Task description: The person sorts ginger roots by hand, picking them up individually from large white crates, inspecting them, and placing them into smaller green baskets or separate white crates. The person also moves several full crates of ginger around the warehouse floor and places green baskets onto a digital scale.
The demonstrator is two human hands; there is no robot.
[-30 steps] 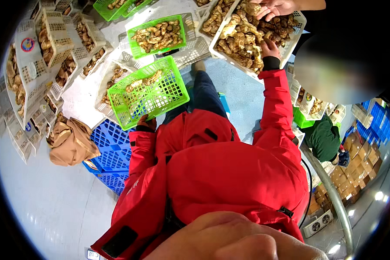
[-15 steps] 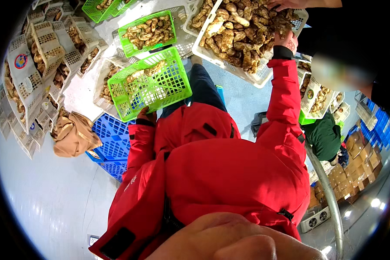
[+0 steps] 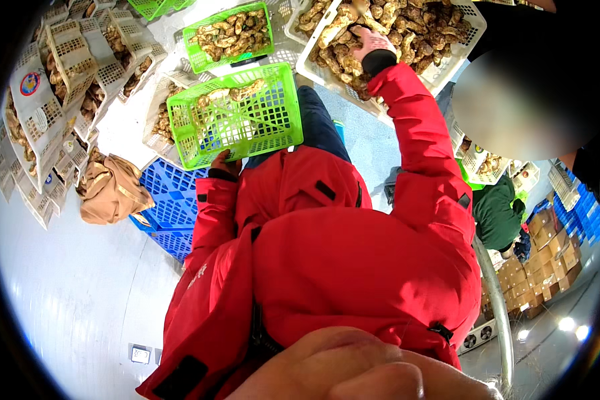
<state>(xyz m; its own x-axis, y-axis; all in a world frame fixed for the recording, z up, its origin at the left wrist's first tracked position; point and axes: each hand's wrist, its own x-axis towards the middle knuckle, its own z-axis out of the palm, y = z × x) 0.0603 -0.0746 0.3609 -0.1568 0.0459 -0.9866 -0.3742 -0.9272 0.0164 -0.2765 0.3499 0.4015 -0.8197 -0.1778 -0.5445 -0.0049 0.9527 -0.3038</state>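
Note:
My left hand (image 3: pixel 223 164) grips the near rim of a bright green plastic basket (image 3: pixel 247 127), which is held out in front of my red jacket and has a few mushrooms along its far side. My right hand (image 3: pixel 373 43) reaches up into a large white crate (image 3: pixel 455 61) heaped with brown mushrooms (image 3: pixel 407 27). Its fingers curl down among them, and whether they hold one is hidden. A second green basket (image 3: pixel 195 59), full of mushrooms, sits just beyond the held one.
Blue crates (image 3: pixel 170 195) and a tan bag (image 3: pixel 110 192) lie at my left on the pale floor. White baskets of mushrooms (image 3: pixel 53 63) line the left side. A person in a green jacket (image 3: pixel 499 212), cardboard boxes (image 3: pixel 533 270) and a metal rail (image 3: pixel 495 303) are at the right.
My right hand has moved from the white crate's near rim into the mushroom pile. The green basket stays in my left hand and sits lower in the picture.

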